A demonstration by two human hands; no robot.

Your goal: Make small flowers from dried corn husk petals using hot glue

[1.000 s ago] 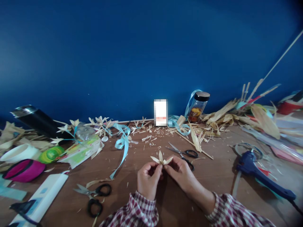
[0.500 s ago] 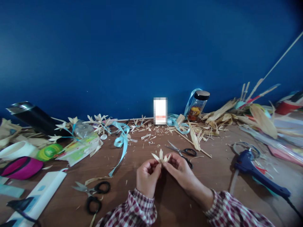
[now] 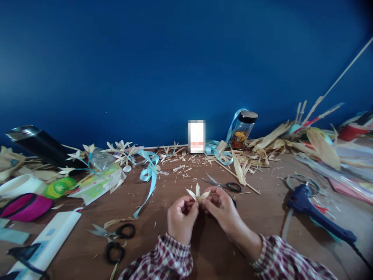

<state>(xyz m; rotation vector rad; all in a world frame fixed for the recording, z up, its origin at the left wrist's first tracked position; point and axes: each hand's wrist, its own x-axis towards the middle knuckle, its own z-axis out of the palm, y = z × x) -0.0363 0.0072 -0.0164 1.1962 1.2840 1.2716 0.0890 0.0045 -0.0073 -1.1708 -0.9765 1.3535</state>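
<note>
- The pale, pointed-petalled flower point(image 3: 198, 193) is held just above the worktop point(image 3: 151, 249), between the two hands, its petals fanned upward.
- The left hand point(image 3: 182, 217) has its grip closed around the flower's base, pinched between thumb and fingers.
- The right hand point(image 3: 223, 208) has its grip on the petal at its own side, thumb and bent fingers meeting there.
- Both wrists come out of gathered, checked sleeves point(image 3: 171, 256).
- Just beyond the right hand lie open scissors point(image 3: 234, 187), one handle loop partly hidden behind it.
- A second open pair, the black-handled scissors point(image 3: 126, 231), rests to the left of the left hand.
- Farther off, small scraps point(image 3: 180, 168) litter the worktop near a curled light-blue ribbon point(image 3: 150, 175).
- To the right lies a blue glue gun point(image 3: 303, 198).
- Along the blue wall point(image 3: 163, 70) are a tilted, black-lidded jar point(image 3: 244, 130), heaped dry husks point(image 3: 274, 138) and several pale flowers point(image 3: 122, 149).
- At the left are a leaning black bottle point(image 3: 43, 146) and a white power strip point(image 3: 55, 235).
</note>
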